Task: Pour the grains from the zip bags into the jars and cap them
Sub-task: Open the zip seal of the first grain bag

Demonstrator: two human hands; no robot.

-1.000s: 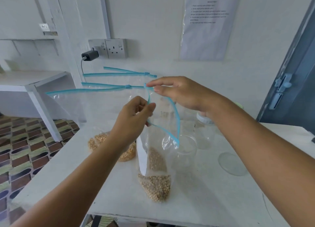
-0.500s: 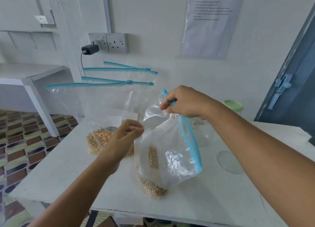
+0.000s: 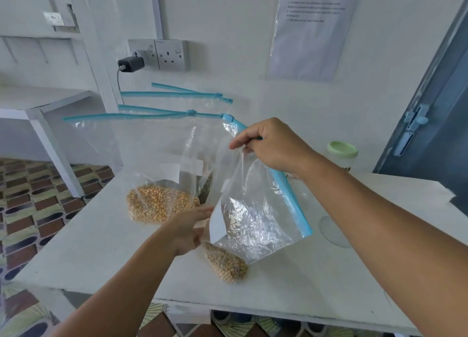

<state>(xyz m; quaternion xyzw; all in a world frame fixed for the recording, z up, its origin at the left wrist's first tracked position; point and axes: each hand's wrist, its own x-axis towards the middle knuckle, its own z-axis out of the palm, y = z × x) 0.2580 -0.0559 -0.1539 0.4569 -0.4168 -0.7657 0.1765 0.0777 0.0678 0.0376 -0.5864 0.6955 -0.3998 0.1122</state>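
My right hand (image 3: 274, 146) pinches the blue zip edge of a clear zip bag (image 3: 255, 210) and holds it tilted above the white table (image 3: 106, 248). The zip strip runs down to the right. Pale grains (image 3: 226, 263) sag in the bag's bottom corner on the table. With its fingers straight, my left hand (image 3: 188, 231) touches the bag's lower left side by a white label. Just behind stands a second bag with yellow corn (image 3: 157, 203). A jar with a green lid (image 3: 342, 153) stands at the back right. Other jars are hidden behind the bag.
More zip bags (image 3: 177, 101) stand behind the corn bag, one with dark grains (image 3: 206, 184). A clear round lid (image 3: 331, 231) lies on the table at right. A socket with a charger (image 3: 130, 64) is on the wall. A grey door (image 3: 430, 103) stands at right.
My right hand has lowered and tilted the bag, and its zip edge now slants down to the right. My left hand has let go of the zip top and dropped to the bag's lower side.
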